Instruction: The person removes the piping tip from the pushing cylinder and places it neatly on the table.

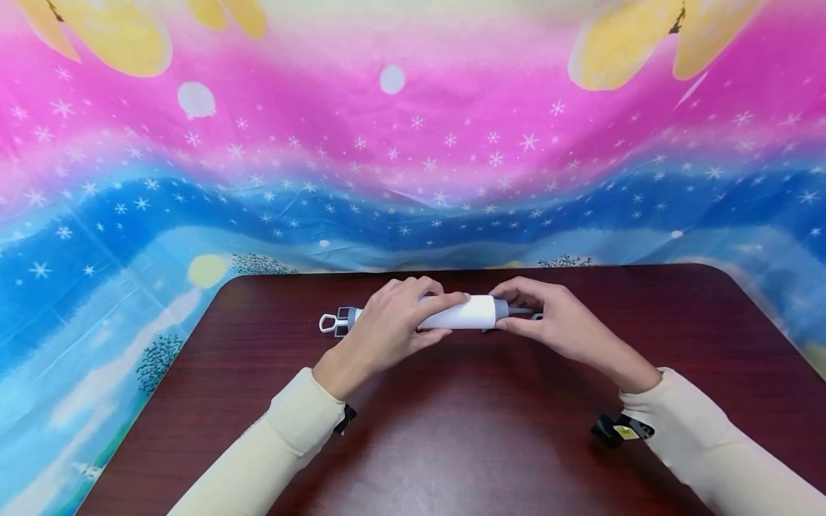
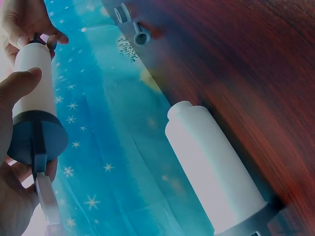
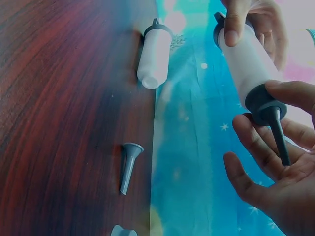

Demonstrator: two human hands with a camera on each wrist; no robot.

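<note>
A white syringe-like tube lies level between both hands, just over the table. My left hand grips it from above, thumb along its side. In the left wrist view its near end has a dark grey cap with a handle. At the other end, the fingers and thumb of my right hand hold the grey collar, from which a thin grey nozzle sticks out over the palm. A handle shows left of my left hand; which tube it belongs to, I cannot tell.
A second white tube with a grey cap lies on the dark wooden table. Beside it are a loose flared grey nozzle and a small grey ring-like part. A patterned cloth hangs behind the table.
</note>
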